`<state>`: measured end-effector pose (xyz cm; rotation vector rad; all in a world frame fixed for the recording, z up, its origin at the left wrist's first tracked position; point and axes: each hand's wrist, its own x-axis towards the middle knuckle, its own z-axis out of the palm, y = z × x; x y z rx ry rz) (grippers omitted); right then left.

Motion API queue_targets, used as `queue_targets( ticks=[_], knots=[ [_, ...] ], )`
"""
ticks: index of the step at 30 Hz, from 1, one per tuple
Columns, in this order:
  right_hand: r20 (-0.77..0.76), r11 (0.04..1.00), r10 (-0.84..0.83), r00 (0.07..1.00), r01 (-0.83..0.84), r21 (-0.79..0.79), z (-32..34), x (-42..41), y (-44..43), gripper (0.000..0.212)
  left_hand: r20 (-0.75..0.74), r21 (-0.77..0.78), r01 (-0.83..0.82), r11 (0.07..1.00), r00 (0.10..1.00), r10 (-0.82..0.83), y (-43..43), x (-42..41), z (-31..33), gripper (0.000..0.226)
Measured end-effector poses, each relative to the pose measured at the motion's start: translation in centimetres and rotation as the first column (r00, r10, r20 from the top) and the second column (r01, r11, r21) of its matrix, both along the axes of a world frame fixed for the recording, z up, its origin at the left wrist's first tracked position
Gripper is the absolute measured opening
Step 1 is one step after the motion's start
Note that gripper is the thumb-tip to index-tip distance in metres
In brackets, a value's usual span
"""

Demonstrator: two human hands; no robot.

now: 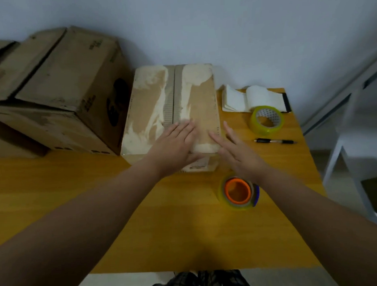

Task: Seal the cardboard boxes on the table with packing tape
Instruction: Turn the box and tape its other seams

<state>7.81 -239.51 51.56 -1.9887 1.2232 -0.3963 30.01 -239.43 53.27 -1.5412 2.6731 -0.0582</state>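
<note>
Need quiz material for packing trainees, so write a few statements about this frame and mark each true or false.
1. The left hand lies flat on the small box. True.
2. The right hand holds the orange-core tape roll. False: the roll lies on the table by that wrist, not held.
3. A second tape roll lies near the open notebook. True.
4. The pen lies on the small box. False: it lies on the table, right of the box.
5. A large box stands left of the small box. True.
</note>
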Motion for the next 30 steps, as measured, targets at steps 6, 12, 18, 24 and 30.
queue_targets(
  ticks=[6,12,18,24,30],
  knots=[
    [0.118,0.984,-0.13,0.985,0.142,-0.107,-3.9,1.4,1.4,0.062,-0.028,-0.032,0.008,0.999,1.0,-0.009,-0.3,-1.7,-1.9,0.073],
    [0.199,0.996,-0.086,0.976,0.086,0.006,-2.4,1.3,1.8,0.066,-0.03,-0.083,0.016,0.996,0.999,-0.019,0.1,-2.2,-1.7,0.076],
    [0.373,0.823,-0.532,0.76,0.363,0.436,-0.8,3.7,1.2,0.059,0.02,-0.19,-0.064,0.98,0.997,0.069,-0.3,-4.5,-1.6,0.078],
    [0.232,0.728,-0.678,0.698,0.593,0.344,-2.8,6.2,1.0,0.074,-0.012,-0.155,0.036,0.987,0.999,-0.038,0.0,-1.4,-2.5,0.072],
    [0.28,0.746,-0.658,0.699,0.555,0.369,-2.3,6.2,1.3,0.075,-0.008,-0.017,-0.122,0.992,0.992,0.122,2.3,8.6,-1.7,0.063]
  ],
)
